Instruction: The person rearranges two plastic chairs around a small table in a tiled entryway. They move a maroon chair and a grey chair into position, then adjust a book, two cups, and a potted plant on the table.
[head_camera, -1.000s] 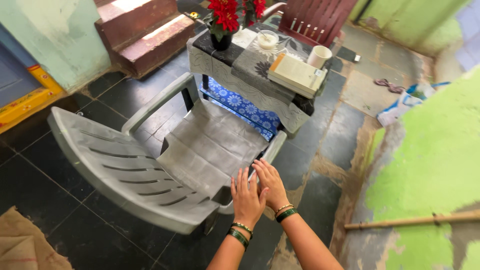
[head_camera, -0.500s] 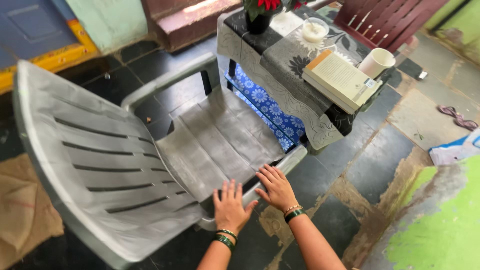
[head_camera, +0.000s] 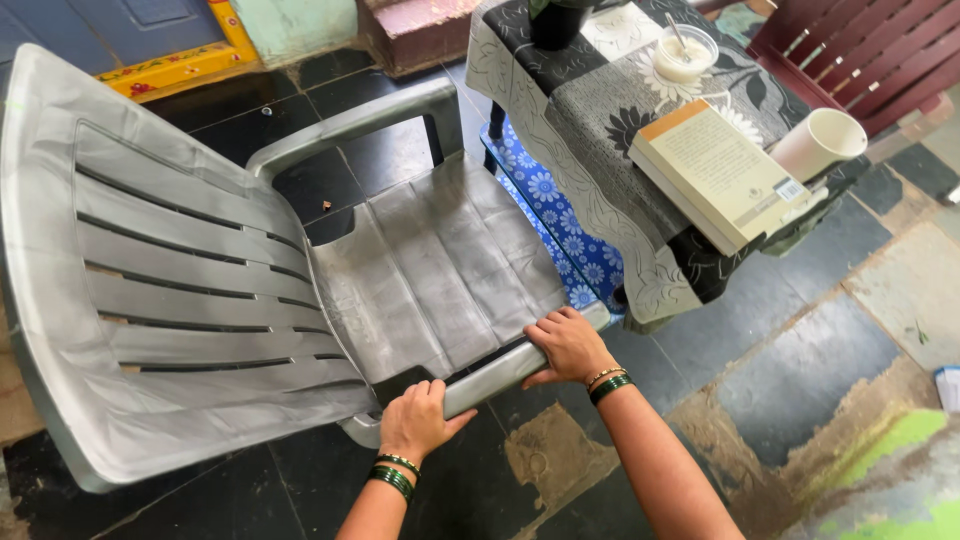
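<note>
Dark tiled floor (head_camera: 760, 300), grey plastic chair (head_camera: 200, 290), both hands' fingers wrapped round its armrest (head_camera: 500, 368), fingertips hidden

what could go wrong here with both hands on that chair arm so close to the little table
1. The grey plastic chair stands right beside the cloth-covered table; a shove on the armrest gripped by the left hand and right hand might bump it.
2. The book overhangs the table edge, and the white cup beside it sits near the edge too; a knock could send either to the floor.
</note>
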